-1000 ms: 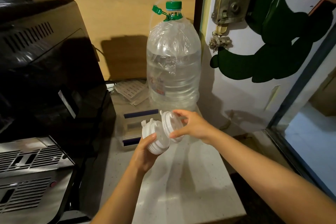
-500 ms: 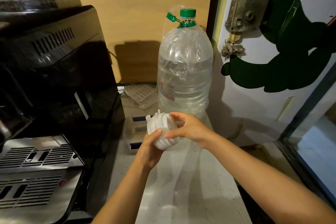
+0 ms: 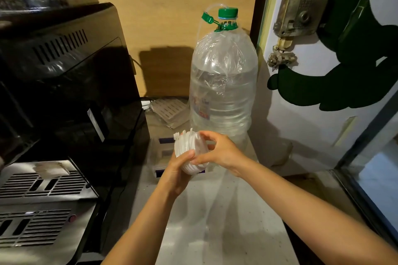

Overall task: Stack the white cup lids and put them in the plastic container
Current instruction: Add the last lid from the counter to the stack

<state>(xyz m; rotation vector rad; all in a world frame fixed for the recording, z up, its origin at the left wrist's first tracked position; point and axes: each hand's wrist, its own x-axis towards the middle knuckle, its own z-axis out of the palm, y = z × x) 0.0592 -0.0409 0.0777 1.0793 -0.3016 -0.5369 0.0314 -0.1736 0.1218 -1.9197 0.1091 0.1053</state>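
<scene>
A stack of several white cup lids (image 3: 186, 146) lies on its side in mid-air above the counter, held between both hands. My left hand (image 3: 176, 175) grips the stack from below, thumb on the lower rims. My right hand (image 3: 217, 151) closes on the stack's right end, fingers curled over the top lid. Just behind the hands a clear plastic container (image 3: 160, 157) with a blue label sits on the counter, partly hidden by the lids and fingers.
A large water bottle (image 3: 223, 92) with a green cap stands right behind the hands. A black coffee machine (image 3: 64, 84) with a metal drip tray (image 3: 41, 180) fills the left. A white painted door (image 3: 323, 84) closes the right. The pale counter (image 3: 215, 217) stretches toward me.
One second ago my right hand held a separate lid apart from the stack in my left hand. That lid now sits pressed onto the stack, and both hands hold it together.
</scene>
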